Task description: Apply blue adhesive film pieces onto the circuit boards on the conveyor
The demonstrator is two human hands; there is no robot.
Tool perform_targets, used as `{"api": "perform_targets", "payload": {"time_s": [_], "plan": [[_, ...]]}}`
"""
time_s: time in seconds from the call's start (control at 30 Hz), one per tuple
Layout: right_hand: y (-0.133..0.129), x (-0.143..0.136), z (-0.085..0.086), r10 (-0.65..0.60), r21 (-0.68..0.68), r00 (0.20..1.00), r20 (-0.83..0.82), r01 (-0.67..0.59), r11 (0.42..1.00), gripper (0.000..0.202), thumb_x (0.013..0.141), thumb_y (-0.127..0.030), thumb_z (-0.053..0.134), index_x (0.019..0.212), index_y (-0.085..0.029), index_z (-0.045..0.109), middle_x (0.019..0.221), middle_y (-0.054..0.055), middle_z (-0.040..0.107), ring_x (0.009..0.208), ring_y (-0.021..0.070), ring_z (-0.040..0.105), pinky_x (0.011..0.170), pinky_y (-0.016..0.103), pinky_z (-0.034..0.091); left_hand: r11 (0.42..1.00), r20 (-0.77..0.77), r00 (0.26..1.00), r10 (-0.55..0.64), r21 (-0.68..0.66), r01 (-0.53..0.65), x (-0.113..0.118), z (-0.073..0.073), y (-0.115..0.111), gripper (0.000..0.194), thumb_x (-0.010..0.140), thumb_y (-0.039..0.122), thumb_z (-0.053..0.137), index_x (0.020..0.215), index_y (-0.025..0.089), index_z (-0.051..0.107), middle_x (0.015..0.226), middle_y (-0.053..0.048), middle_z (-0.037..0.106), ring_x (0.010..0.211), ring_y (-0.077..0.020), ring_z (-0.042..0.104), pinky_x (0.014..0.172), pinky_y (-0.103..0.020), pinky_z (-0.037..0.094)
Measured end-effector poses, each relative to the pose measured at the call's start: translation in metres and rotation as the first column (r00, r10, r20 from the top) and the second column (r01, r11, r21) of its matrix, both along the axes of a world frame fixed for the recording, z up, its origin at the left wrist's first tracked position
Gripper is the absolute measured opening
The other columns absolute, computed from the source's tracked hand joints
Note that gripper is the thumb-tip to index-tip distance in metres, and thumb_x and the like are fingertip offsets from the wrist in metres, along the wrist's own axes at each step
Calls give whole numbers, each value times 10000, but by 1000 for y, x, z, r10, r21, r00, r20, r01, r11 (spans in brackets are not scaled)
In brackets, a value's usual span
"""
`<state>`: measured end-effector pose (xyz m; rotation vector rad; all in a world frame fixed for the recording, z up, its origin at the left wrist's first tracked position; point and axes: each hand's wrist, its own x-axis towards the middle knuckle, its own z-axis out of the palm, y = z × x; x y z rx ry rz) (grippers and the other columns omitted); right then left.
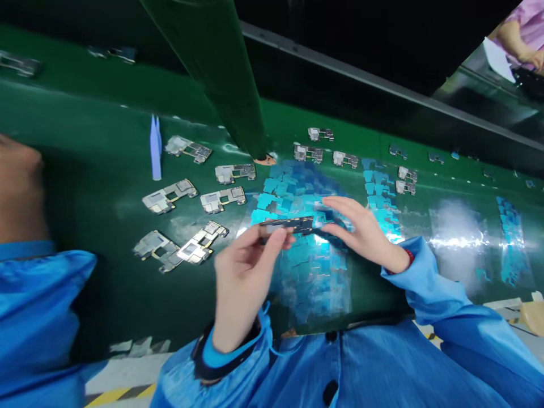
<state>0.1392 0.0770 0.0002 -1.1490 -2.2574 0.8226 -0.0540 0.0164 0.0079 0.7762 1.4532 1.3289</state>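
Observation:
In the middle of the view my left hand [246, 269] pinches a dark circuit board [297, 225] between thumb and fingers. The board is held edge-on above a sheet of blue film pieces [317, 277]. Just right of the board's far end is my right hand [359, 229], its thumb and fingers apart, with nothing visible between them. Several silvery circuit boards [223, 199] lie on the green table [106, 215] to the left of my left hand.
Blue tweezers [156, 150] lie at the left. A green post [221, 79] rises behind the boards. A co-worker's hand [21, 192] and sleeve are at the left edge. More film strips [380, 198] and boards [345, 159] lie behind and to the right. Another person [525, 39] is at the top right.

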Motion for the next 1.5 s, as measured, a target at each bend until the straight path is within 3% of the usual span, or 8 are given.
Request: {"api": "perform_targets", "payload": {"time_s": [0.1,0.2,0.57,0.87,1.13,1.33,1.43,1.5], "plan": [[-12,9,-37,-10,56,985,170,1,998,499,877,-388,629,1326,-184,546,1444,163,490,1372,321,421,1120,559,356,994,60,992,108,-23,-107,-16,3,-6,37,731,204,684,751,223,709,792,3,674,710,-139,625,636,-234,504],[-16,12,-55,-36,88,986,164,22,996,390,873,-387,632,1219,-209,637,1396,135,547,1320,308,485,1098,541,390,999,85,995,48,-17,-46,-22,-1,-5,131,676,187,545,610,218,654,676,-14,607,610,-146,548,512,-256,411],[-10,12,-60,-105,183,992,65,92,979,234,917,-312,592,1111,-235,697,1181,86,705,1098,228,661,1120,479,376,932,-200,921,-336,-215,293,5,-24,7,215,787,356,557,666,189,617,434,60,353,411,-112,296,437,-265,188],[-14,12,-39,4,253,1000,5,-5,967,214,938,-283,562,1077,-205,705,1032,72,751,965,191,708,967,390,527,933,-207,914,-348,-172,316,16,-21,12,274,809,438,605,734,178,651,436,63,326,438,-103,268,437,-265,192],[-22,26,-51,82,588,996,39,-89,804,311,877,-168,645,1187,-199,656,1212,106,683,1082,208,682,999,413,532,919,19,935,-354,-178,352,14,-26,14,282,809,406,586,691,166,674,441,62,321,417,-90,275,434,-253,219],[-28,25,-38,126,512,987,100,-160,844,218,933,-167,543,1043,-248,713,1197,69,696,1143,211,649,975,442,540,912,57,933,-354,-198,358,16,-26,16,329,824,390,559,577,178,612,433,56,310,428,-96,270,461,-261,263],[-41,16,-14,145,453,984,-104,-83,888,180,901,-146,584,983,-228,722,1067,80,745,993,197,698,887,410,579,914,-13,937,-349,-228,337,13,-30,16,372,827,420,552,537,188,568,420,61,297,418,-97,274,472,-266,277],[-48,11,3,36,235,958,-284,33,972,150,880,-142,617,960,-211,724,935,66,750,841,163,699,776,340,598,904,-73,927,-369,-261,339,8,-28,13,380,805,446,587,528,188,556,405,68,282,405,-96,265,455,-270,240]]}}
